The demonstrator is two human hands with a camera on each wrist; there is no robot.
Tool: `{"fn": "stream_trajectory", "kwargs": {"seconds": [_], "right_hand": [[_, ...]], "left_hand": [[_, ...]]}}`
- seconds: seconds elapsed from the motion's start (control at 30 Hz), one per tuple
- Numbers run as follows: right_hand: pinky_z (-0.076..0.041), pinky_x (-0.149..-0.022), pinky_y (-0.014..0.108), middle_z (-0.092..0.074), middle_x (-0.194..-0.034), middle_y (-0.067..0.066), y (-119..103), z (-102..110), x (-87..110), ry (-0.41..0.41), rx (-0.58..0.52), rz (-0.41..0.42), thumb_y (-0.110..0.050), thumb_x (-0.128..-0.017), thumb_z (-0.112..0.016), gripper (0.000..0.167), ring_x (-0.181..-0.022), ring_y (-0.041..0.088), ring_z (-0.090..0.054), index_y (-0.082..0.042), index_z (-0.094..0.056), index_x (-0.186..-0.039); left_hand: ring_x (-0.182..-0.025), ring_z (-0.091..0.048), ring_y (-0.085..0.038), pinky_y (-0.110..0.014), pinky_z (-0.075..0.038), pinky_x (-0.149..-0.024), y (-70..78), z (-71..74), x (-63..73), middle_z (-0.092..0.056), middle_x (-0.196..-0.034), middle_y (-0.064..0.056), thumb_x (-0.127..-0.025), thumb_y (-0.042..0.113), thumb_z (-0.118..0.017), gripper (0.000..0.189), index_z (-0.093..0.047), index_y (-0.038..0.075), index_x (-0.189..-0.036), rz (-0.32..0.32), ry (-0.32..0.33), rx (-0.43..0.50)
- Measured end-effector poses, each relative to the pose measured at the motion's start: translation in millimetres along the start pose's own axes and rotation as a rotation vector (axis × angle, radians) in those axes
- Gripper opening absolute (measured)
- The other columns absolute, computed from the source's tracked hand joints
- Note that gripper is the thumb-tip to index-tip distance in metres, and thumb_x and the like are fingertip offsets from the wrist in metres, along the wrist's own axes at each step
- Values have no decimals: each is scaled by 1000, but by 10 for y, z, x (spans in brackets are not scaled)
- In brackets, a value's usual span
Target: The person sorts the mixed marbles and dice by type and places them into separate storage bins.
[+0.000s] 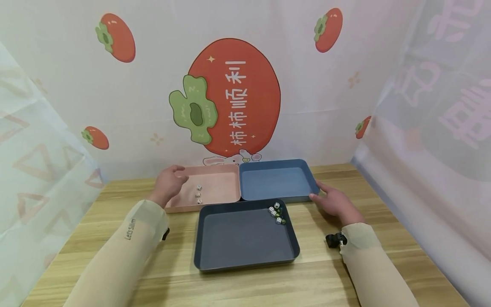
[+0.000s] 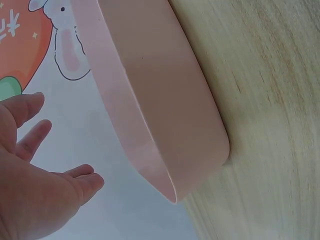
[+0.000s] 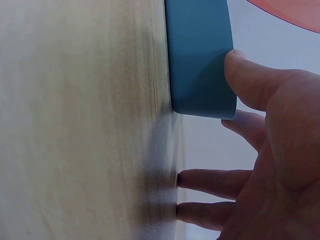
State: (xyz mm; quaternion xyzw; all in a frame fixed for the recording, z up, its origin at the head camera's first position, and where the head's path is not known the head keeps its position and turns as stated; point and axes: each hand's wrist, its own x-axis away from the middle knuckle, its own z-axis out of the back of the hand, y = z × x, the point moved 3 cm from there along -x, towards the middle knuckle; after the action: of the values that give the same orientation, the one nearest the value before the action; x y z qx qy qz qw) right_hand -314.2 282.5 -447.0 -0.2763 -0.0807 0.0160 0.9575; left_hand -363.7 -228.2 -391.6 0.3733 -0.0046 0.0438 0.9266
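Over the left side of the pink tray [image 1: 220, 181] hovers my left hand [image 1: 168, 183], its fingers loosely spread and nothing held. Inside that tray lie three white dice [image 1: 198, 195]. My right hand [image 1: 333, 200] is at the near right corner of the blue tray [image 1: 281, 198]. Its thumb [image 3: 245, 80] touches the tray's wall by the rim, and the index finger lies round the corner. The other fingers extend down toward the table. A dark grey tray [image 1: 245, 262] stands in front of both, with several white dice [image 1: 278, 220] and small green pieces [image 1: 283, 221] in its far right corner.
The trays stand on a wood-grain table [image 1: 176, 273]. Behind them rises a white cloth backdrop [image 1: 153, 85] printed with persimmons, and more cloth hangs at both sides. The pink and blue trays stand side by side, close to the backdrop.
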Motion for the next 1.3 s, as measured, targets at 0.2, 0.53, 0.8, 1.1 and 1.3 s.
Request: {"fn": "stream_trajectory", "kwargs": {"seconds": [0.2, 0.53, 0.8, 1.1, 1.3], "right_hand": [[-26, -105, 69, -31, -151, 33, 33, -2, 2, -1, -3, -5, -53, -101, -48, 79, -135, 56, -29, -10, -18, -160], [-27, -104, 68, -32, -151, 32, 35, 4, 7, 5, -2, 3, -52, -102, -49, 78, -135, 55, -30, -11, -19, -160], [-27, -104, 68, -31, -151, 33, 50, -11, 2, 7, -3, 0, -53, -101, -50, 78, -135, 56, -29, -11, -20, -160], [-27, -104, 68, -31, -152, 32, 51, -1, -10, 9, -4, 4, -54, -101, -49, 79, -135, 55, -29, -12, -19, -160], [-27, -104, 68, -32, -152, 31, 14, 3, 2, -3, -8, 10, -56, -100, -48, 80, -136, 54, -30, -13, -18, -160]], "left_hand": [[-132, -43, -40, -55, -38, -104, 66, -47, 25, -44, -148, -20, -101, 35, -55, 54, -47, 5, -145, -19, -21, 31], [-140, -33, -38, -57, -33, -107, 322, -183, 113, -40, -152, -16, -88, 74, -51, 88, -33, 23, -157, -73, -10, 49], [-147, -20, -31, -59, -28, -110, 745, -504, 317, -24, -162, -6, -82, 69, -66, 99, -21, 28, -160, -230, -35, 125], [-148, -16, -33, -59, -28, -110, 1144, -1023, 619, -19, -163, -14, -84, 50, -77, 90, -31, 27, -158, -507, -96, -21], [-149, -13, -35, -59, -34, -107, 1241, -1308, 752, -10, -164, -15, -84, 46, -79, 85, -36, 33, -155, -516, -194, -58]]}}
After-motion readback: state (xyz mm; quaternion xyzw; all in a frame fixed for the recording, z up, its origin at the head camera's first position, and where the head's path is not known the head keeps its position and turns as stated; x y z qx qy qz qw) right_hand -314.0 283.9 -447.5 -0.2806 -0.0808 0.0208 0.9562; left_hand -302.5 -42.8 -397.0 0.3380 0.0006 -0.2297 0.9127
